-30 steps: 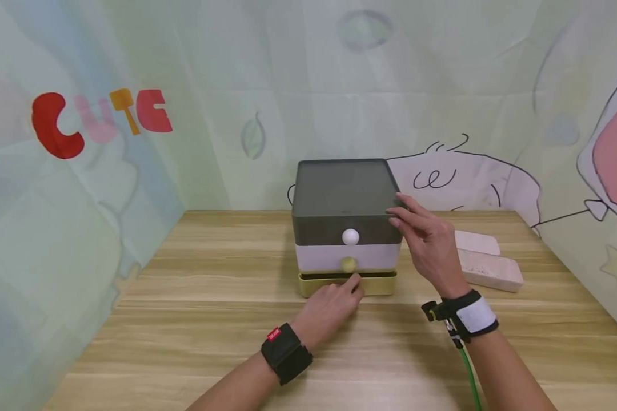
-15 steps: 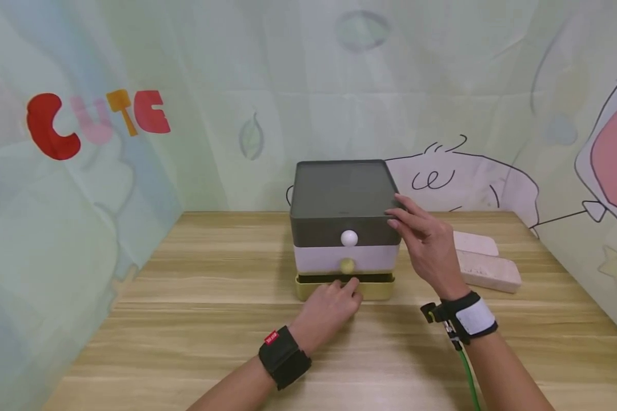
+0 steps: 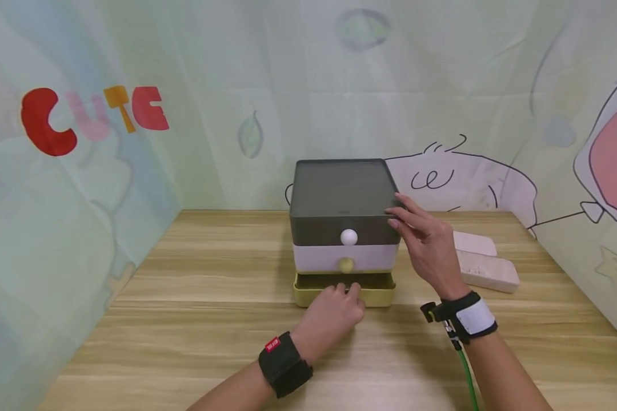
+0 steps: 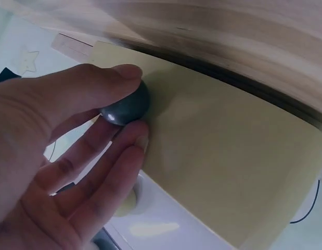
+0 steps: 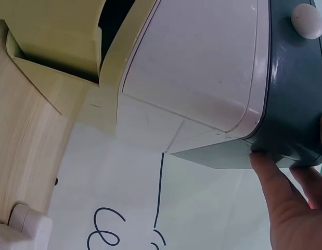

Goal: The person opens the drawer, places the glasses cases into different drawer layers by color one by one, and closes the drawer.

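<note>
A small three-tier drawer box (image 3: 345, 188), dark grey on top, white in the middle and yellow-green below, stands on the wooden table. Its bottom drawer (image 3: 308, 298) is pulled partly out, showing the inside. My left hand (image 3: 331, 314) pinches that drawer's dark round knob (image 4: 130, 107) between thumb and fingers, as the left wrist view shows. At the upper right corner of the box, my right hand (image 3: 432, 245) holds the dark grey top tier by its side, fingertips on the edge. The white knob (image 3: 348, 237) and yellow knob (image 3: 346, 264) of the upper drawers are untouched.
Two pale, flat oblong blocks (image 3: 488, 271) lie on the table right of the box, partly behind the right hand. A green cable (image 3: 468, 371) runs from the right wrist strap. A printed cloth backdrop (image 3: 211, 114) closes off the back and sides.
The bottom drawer has slid out toward me, widening its gap, with my left hand drawing back on the knob. My right hand stays on the top tier's corner.
</note>
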The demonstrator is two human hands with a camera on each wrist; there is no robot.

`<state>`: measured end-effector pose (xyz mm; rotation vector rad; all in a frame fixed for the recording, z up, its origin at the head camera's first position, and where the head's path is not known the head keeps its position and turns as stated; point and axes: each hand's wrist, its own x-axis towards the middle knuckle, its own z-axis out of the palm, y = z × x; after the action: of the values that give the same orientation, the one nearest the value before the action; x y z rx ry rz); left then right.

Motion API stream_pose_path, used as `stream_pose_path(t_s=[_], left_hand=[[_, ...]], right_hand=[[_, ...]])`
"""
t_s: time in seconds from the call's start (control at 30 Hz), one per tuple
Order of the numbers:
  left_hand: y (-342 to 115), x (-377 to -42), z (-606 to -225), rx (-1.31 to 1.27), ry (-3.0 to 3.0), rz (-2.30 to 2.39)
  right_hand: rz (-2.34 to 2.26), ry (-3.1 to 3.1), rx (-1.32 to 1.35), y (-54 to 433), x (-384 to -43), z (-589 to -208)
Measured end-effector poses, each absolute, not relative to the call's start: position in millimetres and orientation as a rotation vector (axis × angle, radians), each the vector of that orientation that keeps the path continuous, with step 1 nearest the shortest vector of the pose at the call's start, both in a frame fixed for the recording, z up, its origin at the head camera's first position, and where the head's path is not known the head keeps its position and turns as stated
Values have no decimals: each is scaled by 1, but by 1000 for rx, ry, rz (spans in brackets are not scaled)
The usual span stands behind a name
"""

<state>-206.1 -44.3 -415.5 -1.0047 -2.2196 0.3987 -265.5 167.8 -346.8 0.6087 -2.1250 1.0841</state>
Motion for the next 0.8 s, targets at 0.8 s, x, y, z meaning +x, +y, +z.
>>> stream_pose_path(t_s=[0.8], left_hand=[[-43,-193,-412,-1008,-2334,425]], right_hand=[[1159,-2141,601,173,-264,-347]])
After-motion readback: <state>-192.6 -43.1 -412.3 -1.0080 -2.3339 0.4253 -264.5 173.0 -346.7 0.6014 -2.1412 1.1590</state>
